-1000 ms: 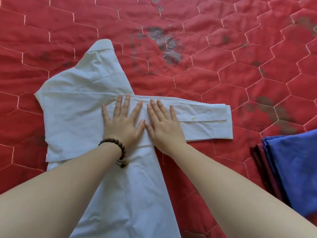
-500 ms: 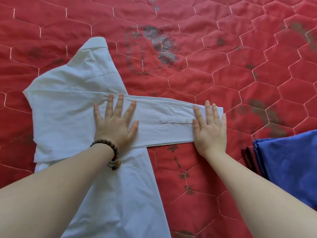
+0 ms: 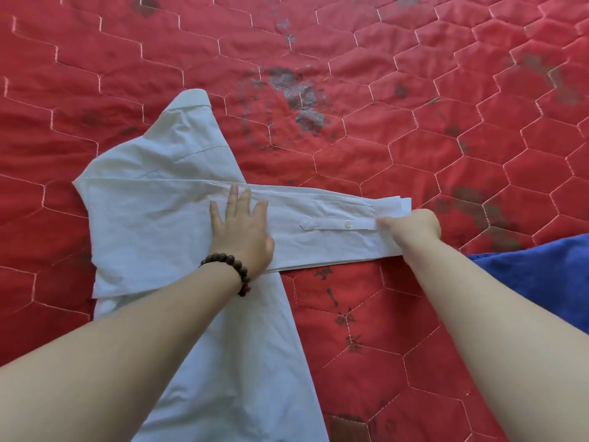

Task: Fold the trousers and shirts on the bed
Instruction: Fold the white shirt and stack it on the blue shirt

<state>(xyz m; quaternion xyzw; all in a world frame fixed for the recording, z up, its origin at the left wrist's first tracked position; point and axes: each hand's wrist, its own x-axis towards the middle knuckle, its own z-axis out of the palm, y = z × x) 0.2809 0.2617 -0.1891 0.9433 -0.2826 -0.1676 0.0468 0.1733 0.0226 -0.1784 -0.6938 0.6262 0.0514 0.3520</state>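
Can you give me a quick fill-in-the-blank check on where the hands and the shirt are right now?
1. The left hand presses flat on the ______ shirt.
2. The right hand grips the sleeve at its ______ end.
3. The beaded bracelet sits on the ______ wrist.
4. The blue cloth lies on the ______ quilt.

Missing words: white; cuff; left; red

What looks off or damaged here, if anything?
The red quilted bedspread carries dark grey blotches, the largest just beyond the white shirt near top centre, with more to the right; whether print or stain is unclear. The shirt itself looks undamaged, with left hand flat on it and right hand gripping the cuff.
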